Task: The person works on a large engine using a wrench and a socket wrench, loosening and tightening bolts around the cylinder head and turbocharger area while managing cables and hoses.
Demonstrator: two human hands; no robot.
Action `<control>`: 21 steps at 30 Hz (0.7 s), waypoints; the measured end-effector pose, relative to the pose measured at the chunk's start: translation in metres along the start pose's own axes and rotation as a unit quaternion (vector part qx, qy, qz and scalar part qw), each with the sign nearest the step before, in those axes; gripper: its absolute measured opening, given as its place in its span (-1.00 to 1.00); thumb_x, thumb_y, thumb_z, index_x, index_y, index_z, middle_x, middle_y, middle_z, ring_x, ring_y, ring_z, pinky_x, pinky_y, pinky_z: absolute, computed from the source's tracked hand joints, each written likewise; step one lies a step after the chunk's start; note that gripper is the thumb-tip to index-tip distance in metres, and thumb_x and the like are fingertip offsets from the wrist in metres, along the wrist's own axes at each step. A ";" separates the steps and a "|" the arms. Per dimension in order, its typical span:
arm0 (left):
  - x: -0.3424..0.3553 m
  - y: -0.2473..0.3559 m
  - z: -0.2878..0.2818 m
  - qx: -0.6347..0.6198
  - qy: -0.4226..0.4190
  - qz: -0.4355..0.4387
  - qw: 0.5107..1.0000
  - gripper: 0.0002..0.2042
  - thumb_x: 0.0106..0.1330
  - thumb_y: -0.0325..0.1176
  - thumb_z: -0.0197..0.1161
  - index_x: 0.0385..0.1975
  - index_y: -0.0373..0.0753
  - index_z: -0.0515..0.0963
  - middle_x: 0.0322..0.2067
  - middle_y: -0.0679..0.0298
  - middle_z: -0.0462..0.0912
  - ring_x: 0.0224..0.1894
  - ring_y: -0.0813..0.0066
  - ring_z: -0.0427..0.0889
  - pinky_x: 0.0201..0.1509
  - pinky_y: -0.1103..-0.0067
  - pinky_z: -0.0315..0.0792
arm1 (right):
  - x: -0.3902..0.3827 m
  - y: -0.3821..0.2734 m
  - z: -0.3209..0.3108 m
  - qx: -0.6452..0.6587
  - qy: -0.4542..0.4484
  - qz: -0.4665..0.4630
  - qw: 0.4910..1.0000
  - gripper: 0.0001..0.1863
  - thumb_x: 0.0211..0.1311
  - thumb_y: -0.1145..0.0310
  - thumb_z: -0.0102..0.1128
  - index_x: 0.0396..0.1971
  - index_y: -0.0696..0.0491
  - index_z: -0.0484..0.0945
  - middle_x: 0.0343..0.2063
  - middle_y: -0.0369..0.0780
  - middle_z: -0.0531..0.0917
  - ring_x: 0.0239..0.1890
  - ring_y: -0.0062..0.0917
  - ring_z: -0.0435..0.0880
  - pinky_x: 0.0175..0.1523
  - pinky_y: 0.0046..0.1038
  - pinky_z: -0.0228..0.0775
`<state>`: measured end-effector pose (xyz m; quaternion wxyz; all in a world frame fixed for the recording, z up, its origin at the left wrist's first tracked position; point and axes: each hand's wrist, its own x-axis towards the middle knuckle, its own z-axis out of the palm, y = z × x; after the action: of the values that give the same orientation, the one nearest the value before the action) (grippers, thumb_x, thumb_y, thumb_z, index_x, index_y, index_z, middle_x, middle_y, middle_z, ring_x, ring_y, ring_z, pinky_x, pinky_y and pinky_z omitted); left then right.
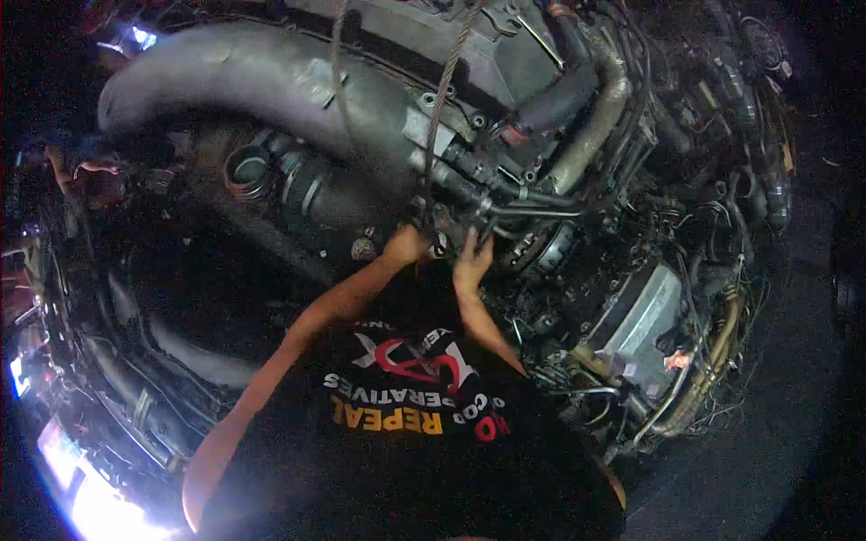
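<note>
Both my bare hands are close together at the lower front of a large, greasy engine. My left hand is closed beside the low end of a wire rope; what its fingers grip is hidden. Just to the right, my right hand reaches up with dark-smudged fingers stretched and apart, against the metal parts below a thin metal pipe. Small metal pieces between the two hands are too dark to name. The rope runs down from the top edge over the engine to this spot.
A wide grey duct curves across the upper left, above an open round pipe end. Wrapped piping runs down at the right. A grey metal box stands at the lower right among loose wires and a yellowish hose.
</note>
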<state>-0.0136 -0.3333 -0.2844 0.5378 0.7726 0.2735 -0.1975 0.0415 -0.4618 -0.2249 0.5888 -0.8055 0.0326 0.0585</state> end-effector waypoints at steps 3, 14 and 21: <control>-0.019 0.002 -0.006 0.025 0.028 0.002 0.999 -0.40 0.00 -0.15 0.27 0.04 -0.32 0.32 -0.01 -0.15 0.38 0.04 0.00 0.40 0.03 0.31 0.33 | -0.030 0.002 -0.047 -0.091 -0.044 0.031 0.994 -0.66 0.27 0.23 -0.04 -0.47 0.26 0.42 -0.64 -0.23 0.46 -0.56 -0.54 0.35 -0.43 -0.40 0.18; -0.078 0.015 -0.026 -0.018 0.191 0.160 0.968 -0.51 -0.01 -0.24 0.29 -0.10 -0.40 0.42 -0.17 -0.10 0.50 -0.06 0.03 0.47 0.02 0.35 0.34 | -0.048 -0.048 -0.095 -0.078 -0.224 -0.055 0.970 -0.76 0.22 0.27 -0.05 -0.59 0.06 0.33 -0.74 -0.42 0.27 -0.68 -0.74 0.20 -0.59 -0.62 0.00; -0.104 0.050 -0.071 -0.081 0.085 0.176 0.977 -0.67 0.05 -0.29 0.26 -0.25 -0.39 0.49 -0.31 0.01 0.58 -0.24 0.16 0.59 -0.15 0.43 0.44 | 0.082 -0.216 -0.061 -0.237 -0.012 -0.329 0.914 -0.71 0.07 0.34 0.08 -0.30 0.26 0.46 -0.62 0.07 0.52 -0.57 -0.19 0.57 -0.39 -0.24 0.34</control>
<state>-0.0612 -0.3016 -0.1617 0.6000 0.7763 0.1933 -0.0101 0.1521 -0.4526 -0.0138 0.3673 -0.8857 -0.2562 -0.1227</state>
